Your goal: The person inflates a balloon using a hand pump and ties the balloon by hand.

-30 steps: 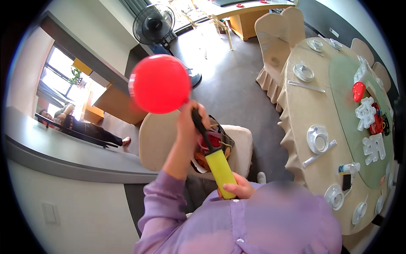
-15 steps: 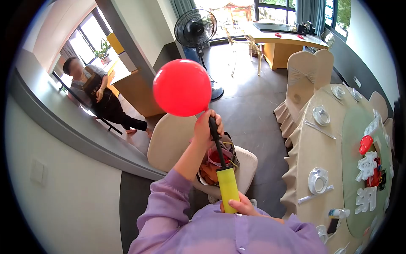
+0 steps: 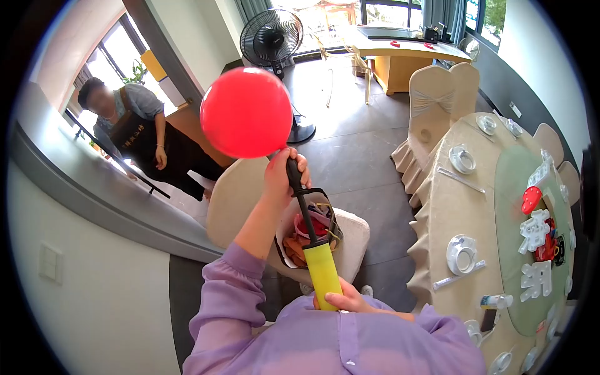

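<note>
A round, inflated red balloon point(image 3: 247, 112) sits at the top end of a hand balloon pump with a yellow barrel point(image 3: 322, 275) and a black rod and handle. My left hand point(image 3: 284, 175) is closed around the black handle point(image 3: 294, 175), its fingers beside the balloon's neck. Lower down, against my body, my right hand point(image 3: 350, 299) grips the bottom of the yellow barrel. A stretch of black rod shows between handle and barrel. Behind the pump, an open bag point(image 3: 334, 215) with red and orange contents rests on a cream-covered chair point(image 3: 353, 240).
On the right stands a round table with a beige cloth point(image 3: 431, 250), wrapped dishes point(image 3: 462, 255) and white foil-like shapes point(image 3: 536, 280). A black standing fan point(image 3: 272, 39) is ahead. At the left opening, a person in a dark apron point(image 3: 137, 134) stands beyond a railing.
My left hand, the handle and the balloon have moved up and left; the balloon looks slightly larger. The person at the left has come nearer. The view has shifted a little.
</note>
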Demonstrator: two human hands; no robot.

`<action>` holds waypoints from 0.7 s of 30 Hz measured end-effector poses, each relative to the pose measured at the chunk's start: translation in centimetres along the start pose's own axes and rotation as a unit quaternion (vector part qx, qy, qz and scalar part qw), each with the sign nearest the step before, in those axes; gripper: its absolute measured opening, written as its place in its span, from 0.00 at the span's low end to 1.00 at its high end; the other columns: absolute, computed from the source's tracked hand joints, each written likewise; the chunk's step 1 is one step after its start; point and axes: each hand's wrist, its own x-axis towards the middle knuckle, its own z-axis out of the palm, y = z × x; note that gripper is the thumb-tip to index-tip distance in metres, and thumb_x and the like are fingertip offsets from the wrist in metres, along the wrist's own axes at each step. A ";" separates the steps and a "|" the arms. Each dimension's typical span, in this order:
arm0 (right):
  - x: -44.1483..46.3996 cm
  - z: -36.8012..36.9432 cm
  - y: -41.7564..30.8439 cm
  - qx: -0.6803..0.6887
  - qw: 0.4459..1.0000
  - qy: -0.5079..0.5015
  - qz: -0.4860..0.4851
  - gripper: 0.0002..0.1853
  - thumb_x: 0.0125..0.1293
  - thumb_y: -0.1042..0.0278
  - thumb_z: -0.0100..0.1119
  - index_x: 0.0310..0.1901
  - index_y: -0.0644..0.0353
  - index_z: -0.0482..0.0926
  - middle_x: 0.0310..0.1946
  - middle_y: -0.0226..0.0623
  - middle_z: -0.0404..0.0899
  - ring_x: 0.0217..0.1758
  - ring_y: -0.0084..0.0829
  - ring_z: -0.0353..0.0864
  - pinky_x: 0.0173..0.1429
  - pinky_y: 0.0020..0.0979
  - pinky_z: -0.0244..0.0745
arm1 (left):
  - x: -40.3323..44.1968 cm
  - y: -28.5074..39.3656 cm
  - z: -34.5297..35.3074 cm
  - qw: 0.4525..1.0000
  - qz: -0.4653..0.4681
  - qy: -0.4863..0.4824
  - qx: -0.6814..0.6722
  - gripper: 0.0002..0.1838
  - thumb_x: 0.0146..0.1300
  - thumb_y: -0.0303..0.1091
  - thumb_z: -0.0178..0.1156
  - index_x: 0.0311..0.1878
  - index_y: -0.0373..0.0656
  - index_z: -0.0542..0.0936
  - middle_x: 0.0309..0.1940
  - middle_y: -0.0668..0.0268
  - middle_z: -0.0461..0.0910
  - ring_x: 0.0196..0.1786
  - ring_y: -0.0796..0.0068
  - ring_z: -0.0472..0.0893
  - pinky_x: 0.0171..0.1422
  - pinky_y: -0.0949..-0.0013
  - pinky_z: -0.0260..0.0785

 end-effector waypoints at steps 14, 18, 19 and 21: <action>0.4 0.8 -1.2 -0.013 0.999 0.039 0.026 0.17 0.61 0.65 0.48 0.49 0.62 0.62 0.33 0.42 0.73 0.35 0.27 0.73 0.41 0.28 0.69 | -1.7 -1.4 0.8 0.998 -0.044 -0.034 0.006 0.10 0.64 0.40 0.40 0.31 0.45 0.62 0.18 0.63 0.67 0.15 0.71 0.69 0.18 0.68 0.66; -0.1 0.4 0.2 -0.020 1.000 0.019 -0.008 0.16 0.61 0.66 0.47 0.48 0.63 0.62 0.33 0.42 0.74 0.34 0.27 0.73 0.40 0.27 0.69 | 0.5 -1.2 -0.8 0.999 0.010 -0.031 -0.016 0.09 0.63 0.40 0.40 0.31 0.46 0.62 0.18 0.64 0.66 0.13 0.71 0.68 0.18 0.68 0.65; -0.4 0.7 0.2 -0.007 0.999 0.043 -0.001 0.16 0.61 0.66 0.47 0.48 0.63 0.62 0.32 0.42 0.74 0.34 0.27 0.73 0.40 0.27 0.69 | -0.3 -2.1 -0.8 0.999 0.006 -0.030 -0.019 0.09 0.63 0.40 0.40 0.31 0.46 0.62 0.18 0.64 0.66 0.13 0.71 0.68 0.18 0.68 0.65; -0.2 0.9 0.4 0.006 0.998 0.066 0.000 0.16 0.61 0.66 0.47 0.48 0.63 0.62 0.32 0.41 0.74 0.34 0.27 0.73 0.40 0.27 0.69 | -2.8 -4.5 -0.5 0.995 -0.095 -0.026 0.020 0.10 0.61 0.39 0.42 0.29 0.44 0.65 0.16 0.64 0.68 0.12 0.72 0.68 0.18 0.68 0.65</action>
